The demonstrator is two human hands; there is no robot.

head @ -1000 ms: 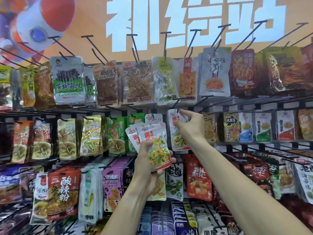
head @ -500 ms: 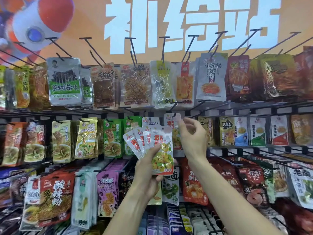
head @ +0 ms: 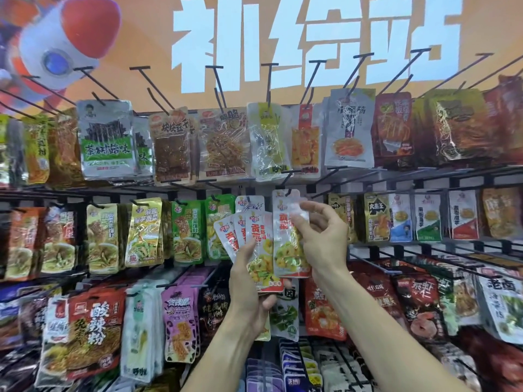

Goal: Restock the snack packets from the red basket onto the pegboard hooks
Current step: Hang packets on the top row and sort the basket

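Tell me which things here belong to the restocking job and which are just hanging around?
Part of the job:
- fan of white-and-red packets, held in the left hand
- hanging packet, with the right hand at it
- hook above it

Just there:
- green packets
- purple packets
- orange rocket banner

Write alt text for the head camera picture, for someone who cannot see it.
A person's left hand holds a fan of snack packets before a wall of hooks, while the right hand touches one matching packet hanging on a hook. Rows of other snacks hang all around.
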